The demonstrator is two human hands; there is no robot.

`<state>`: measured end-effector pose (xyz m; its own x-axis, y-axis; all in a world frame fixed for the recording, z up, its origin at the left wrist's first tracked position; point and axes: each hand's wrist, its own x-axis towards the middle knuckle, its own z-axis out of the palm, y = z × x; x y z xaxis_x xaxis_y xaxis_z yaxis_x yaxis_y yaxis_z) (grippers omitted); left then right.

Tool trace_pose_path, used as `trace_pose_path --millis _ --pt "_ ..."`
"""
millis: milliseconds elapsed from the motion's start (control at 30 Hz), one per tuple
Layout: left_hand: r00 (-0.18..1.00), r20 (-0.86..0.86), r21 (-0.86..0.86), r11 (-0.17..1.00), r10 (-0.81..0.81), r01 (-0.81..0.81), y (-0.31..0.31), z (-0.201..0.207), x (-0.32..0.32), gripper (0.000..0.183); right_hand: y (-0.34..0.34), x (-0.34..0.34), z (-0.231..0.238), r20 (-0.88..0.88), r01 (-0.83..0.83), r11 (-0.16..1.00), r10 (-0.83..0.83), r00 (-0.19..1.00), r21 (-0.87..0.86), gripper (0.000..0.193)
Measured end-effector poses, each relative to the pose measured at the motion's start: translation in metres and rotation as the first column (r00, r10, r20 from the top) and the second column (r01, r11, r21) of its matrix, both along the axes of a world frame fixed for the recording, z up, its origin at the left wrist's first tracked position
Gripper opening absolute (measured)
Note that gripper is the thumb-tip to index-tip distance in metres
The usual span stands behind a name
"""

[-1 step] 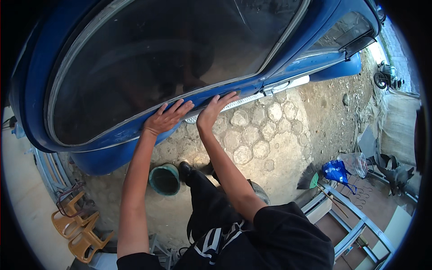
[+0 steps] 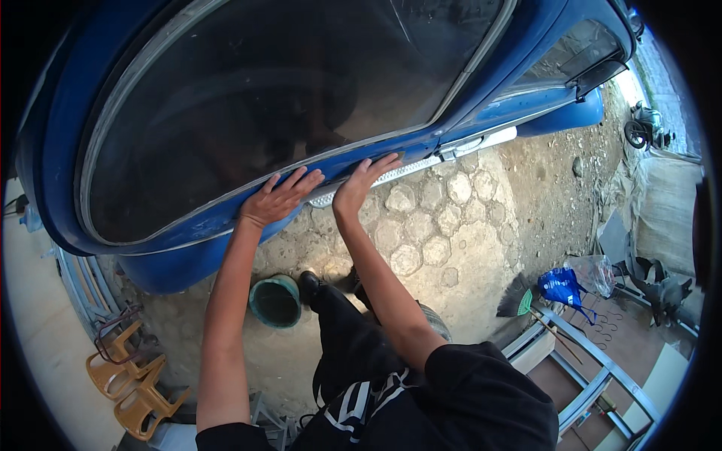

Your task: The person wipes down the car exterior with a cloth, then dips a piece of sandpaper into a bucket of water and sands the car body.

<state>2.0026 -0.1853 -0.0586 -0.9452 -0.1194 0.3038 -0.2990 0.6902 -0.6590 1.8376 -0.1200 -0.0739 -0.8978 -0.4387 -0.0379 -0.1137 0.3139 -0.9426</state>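
Observation:
A blue vehicle (image 2: 338,161) with a large dark side window (image 2: 286,98) fills the upper part of the view. My left hand (image 2: 282,197) lies with spread fingers on the blue panel just below the window's pale trim. To its right, my right hand (image 2: 365,180) rests its outstretched fingers against the same panel. A small olive-brown patch shows at the right fingertips; whether it is a loose piece under them or part of the panel, I cannot make out. The right palm is turned away and partly hidden.
A green bucket (image 2: 275,302) stands by my shoe. Yellow-brown plastic chairs (image 2: 147,398) are at the lower left. A metal frame (image 2: 594,387), a broom (image 2: 519,299) and a blue bag (image 2: 564,288) lie at the right. Hexagonal pavers (image 2: 436,250) cover part of the ground.
My right hand and wrist have shifted very slightly to the right along the panel. The left hand stays in the same place.

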Motion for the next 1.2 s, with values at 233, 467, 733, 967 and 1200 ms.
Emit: trace_pose_path --millis 233,467,733,967,1200 --pt "1.000 0.005 -0.032 0.999 0.013 -0.012 0.004 0.003 -0.002 0.057 -0.010 -0.030 0.012 0.072 0.174 0.982 -0.168 0.983 -0.071 0.065" --pt "1.000 0.008 -0.032 0.999 0.004 -0.004 0.003 0.001 -0.002 0.054 -0.010 -0.033 0.008 0.107 0.130 0.988 -0.121 0.987 -0.085 0.066" --pt "1.000 0.013 -0.033 0.999 -0.004 0.005 0.002 0.000 -0.002 0.055 0.007 -0.014 -0.001 0.108 0.033 0.999 -0.029 0.994 -0.034 0.068" --pt "1.000 0.008 -0.035 0.999 0.008 -0.008 0.001 -0.002 -0.001 0.055 -0.009 -0.027 0.005 0.037 0.164 0.982 -0.161 0.986 -0.094 0.065" --pt "1.000 0.014 -0.024 1.000 0.008 -0.007 0.004 0.001 -0.002 0.056 -0.001 -0.045 0.003 0.037 0.097 0.975 -0.092 0.995 -0.199 0.064"
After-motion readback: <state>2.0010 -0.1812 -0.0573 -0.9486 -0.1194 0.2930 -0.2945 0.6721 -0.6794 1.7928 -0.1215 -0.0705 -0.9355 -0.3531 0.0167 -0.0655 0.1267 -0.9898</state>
